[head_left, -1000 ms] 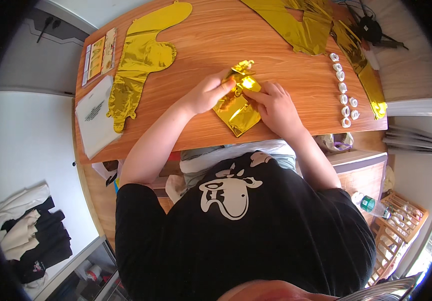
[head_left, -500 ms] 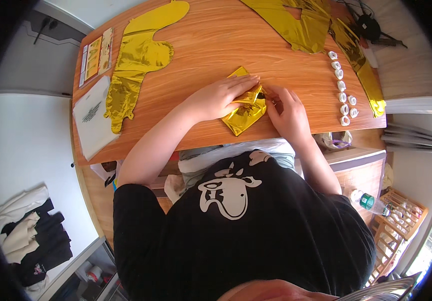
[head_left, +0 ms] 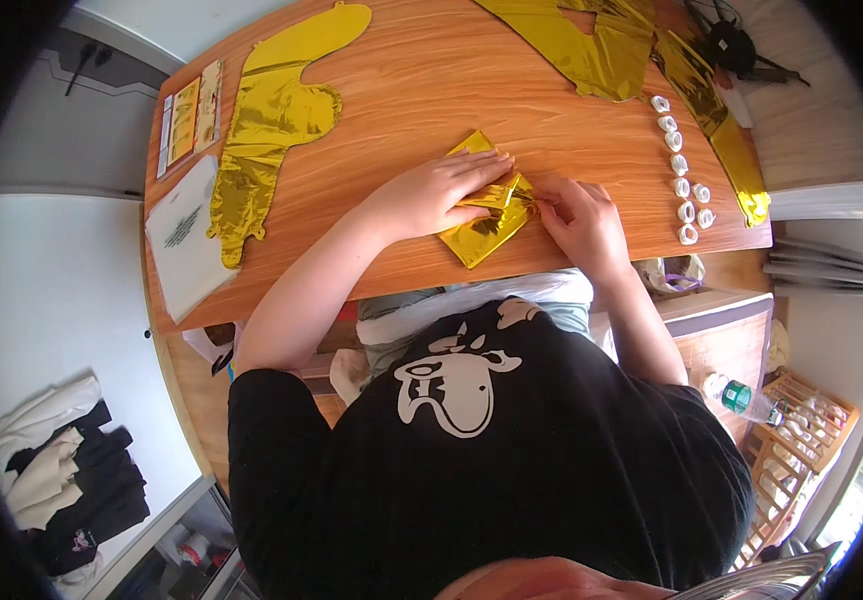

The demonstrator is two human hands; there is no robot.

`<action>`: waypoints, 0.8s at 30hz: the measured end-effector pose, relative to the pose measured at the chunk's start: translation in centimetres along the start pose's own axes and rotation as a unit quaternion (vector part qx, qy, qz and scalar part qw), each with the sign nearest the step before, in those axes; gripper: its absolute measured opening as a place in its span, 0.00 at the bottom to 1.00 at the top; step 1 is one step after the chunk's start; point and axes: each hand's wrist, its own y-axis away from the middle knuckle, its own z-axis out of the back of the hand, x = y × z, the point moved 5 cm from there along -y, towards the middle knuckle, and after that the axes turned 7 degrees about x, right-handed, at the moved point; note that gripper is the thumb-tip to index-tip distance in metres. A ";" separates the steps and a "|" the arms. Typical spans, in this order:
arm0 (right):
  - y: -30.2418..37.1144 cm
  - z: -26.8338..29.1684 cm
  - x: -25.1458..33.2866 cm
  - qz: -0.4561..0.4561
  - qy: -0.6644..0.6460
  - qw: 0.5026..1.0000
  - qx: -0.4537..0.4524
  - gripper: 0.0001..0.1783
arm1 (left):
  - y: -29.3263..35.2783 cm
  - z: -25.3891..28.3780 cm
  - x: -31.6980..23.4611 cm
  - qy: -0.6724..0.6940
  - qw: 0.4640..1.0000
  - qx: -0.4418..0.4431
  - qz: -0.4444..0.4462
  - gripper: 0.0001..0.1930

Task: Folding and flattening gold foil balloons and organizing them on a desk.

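Observation:
A folded gold foil balloon (head_left: 476, 240) lies near the table's front edge, creased and shiny. My left hand (head_left: 429, 198) rests on it with the fingers stretched out flat, the thumb apart below them. At the balloon's right edge, the thumb and forefinger of my right hand (head_left: 588, 226) pinch a bit of the foil. Part of the folded balloon is hidden under my left fingers.
On the left lie a flat gold foil balloon (head_left: 286, 112), a clear plastic packet (head_left: 191, 250) and a printed card (head_left: 191, 118). More gold foil (head_left: 601, 55) covers the far right. Several small white ribbon rolls (head_left: 679, 164) line the right side, and a dark cord bundle (head_left: 736, 48) sits behind.
My right hand has drawn slightly to the right, pulling the foil's edge with it. The dark opening in the foil has closed over. My left hand stays nearly in place.

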 end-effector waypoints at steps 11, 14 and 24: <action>0.8 0.0 2.1 0.129 0.105 0.986 -0.031 0.13 | 0.1 -0.3 0.1 -0.029 0.998 0.008 -0.055 0.33; 1.3 -0.4 2.3 0.110 0.143 0.984 0.001 0.17 | 0.1 -0.2 -0.3 -0.019 0.999 0.009 -0.048 0.31; 4.9 -2.1 2.8 0.008 0.176 0.982 0.075 0.28 | 0.0 -1.0 -0.2 -0.074 0.995 0.009 -0.067 0.30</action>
